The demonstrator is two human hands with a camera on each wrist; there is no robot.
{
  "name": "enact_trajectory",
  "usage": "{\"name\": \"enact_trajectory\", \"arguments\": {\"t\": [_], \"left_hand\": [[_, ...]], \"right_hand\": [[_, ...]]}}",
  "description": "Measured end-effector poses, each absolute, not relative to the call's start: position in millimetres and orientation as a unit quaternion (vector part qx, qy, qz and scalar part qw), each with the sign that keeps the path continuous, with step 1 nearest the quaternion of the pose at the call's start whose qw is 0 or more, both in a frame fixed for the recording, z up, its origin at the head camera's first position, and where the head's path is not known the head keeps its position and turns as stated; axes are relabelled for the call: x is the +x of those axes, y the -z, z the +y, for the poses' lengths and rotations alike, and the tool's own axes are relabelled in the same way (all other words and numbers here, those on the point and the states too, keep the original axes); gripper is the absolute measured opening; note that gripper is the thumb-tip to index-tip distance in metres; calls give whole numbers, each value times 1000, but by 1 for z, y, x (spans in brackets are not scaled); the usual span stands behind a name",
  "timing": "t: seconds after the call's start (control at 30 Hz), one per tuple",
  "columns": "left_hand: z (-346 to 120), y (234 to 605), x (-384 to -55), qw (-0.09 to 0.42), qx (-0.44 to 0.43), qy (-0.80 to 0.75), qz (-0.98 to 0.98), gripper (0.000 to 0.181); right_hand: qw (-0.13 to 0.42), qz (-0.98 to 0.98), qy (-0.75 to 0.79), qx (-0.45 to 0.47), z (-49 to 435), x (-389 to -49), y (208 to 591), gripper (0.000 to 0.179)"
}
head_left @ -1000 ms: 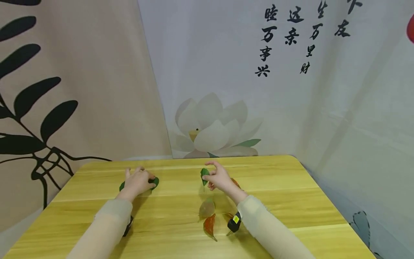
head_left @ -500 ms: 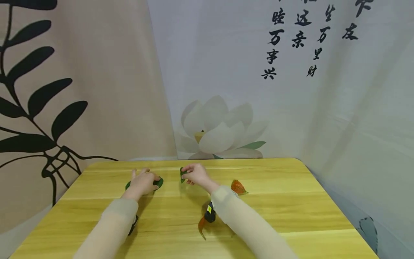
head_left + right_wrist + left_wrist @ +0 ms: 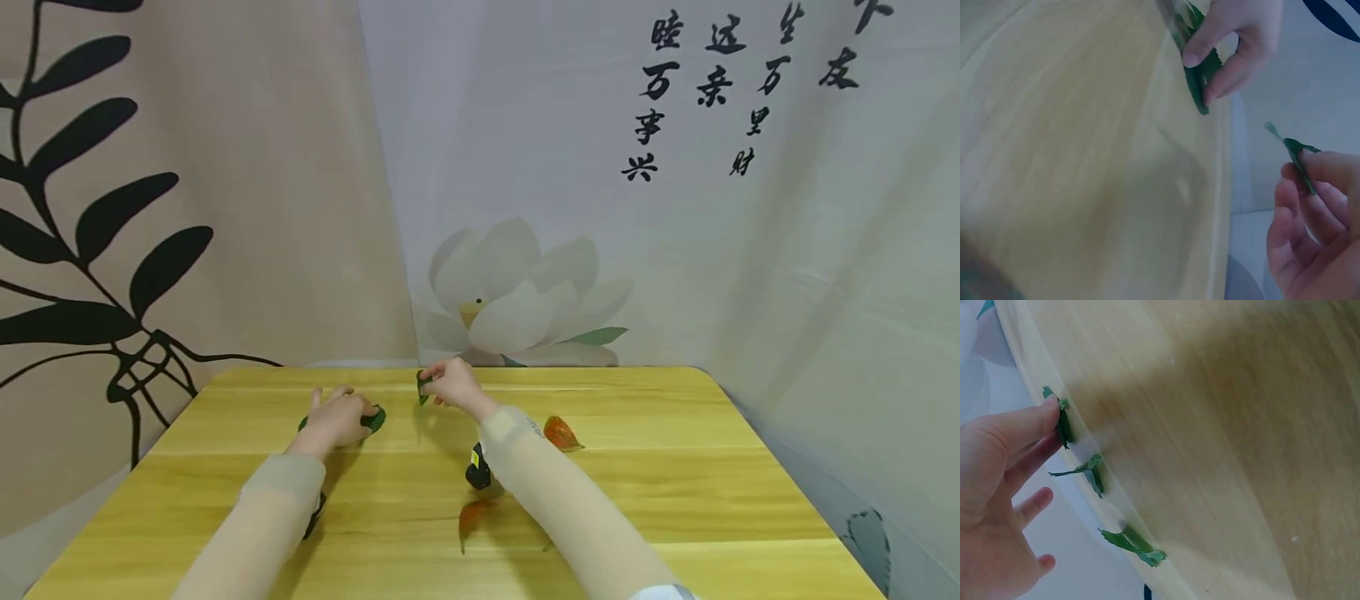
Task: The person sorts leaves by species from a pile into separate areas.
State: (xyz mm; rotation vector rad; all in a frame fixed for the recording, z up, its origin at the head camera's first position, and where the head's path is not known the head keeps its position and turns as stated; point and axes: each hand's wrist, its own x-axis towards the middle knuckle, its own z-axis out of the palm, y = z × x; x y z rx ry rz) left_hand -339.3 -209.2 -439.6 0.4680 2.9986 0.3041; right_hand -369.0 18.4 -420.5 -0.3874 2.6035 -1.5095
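My left hand (image 3: 336,423) rests near the far left of the wooden table and pinches a green leaf (image 3: 375,418) between thumb and finger. In the left wrist view, that leaf (image 3: 1064,422) lies along the table edge, with another green leaf (image 3: 1092,474) and a third folded leaf (image 3: 1135,547) beside it. Raised near the far edge, my right hand (image 3: 456,387) holds a small green leaf (image 3: 422,388) by thumb and fingertips. The right wrist view shows this leaf (image 3: 1300,164) clear of the tabletop, its pale stem pointing up-left.
An orange-red leaf (image 3: 562,434) lies right of my right forearm. A red-brown leaf (image 3: 471,523) lies nearer, beneath a black wrist camera (image 3: 477,468). Behind the table (image 3: 675,500) hangs a printed curtain (image 3: 525,183).
My right hand has carried its green leaf leftward, then farther back toward the far edge. The left hand stays at its leaf. The head view has shifted slightly.
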Motion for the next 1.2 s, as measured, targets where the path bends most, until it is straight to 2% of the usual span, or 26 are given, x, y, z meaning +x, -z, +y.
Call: {"name": "enact_trajectory", "arguments": {"t": [0.47,0.83,1.2], "left_hand": [[-195,436,-338,62,140,-74,985,43],[-200,442,-336,49,132,-74,987,40],[-204,438,-333,56,126,-64,988,42]], "right_hand": [[67,889,437,-117,-6,-364,456,10],[76,894,425,-117,-16,-366,468,7],[41,935,306,-176,-27,-365,468,21]]}}
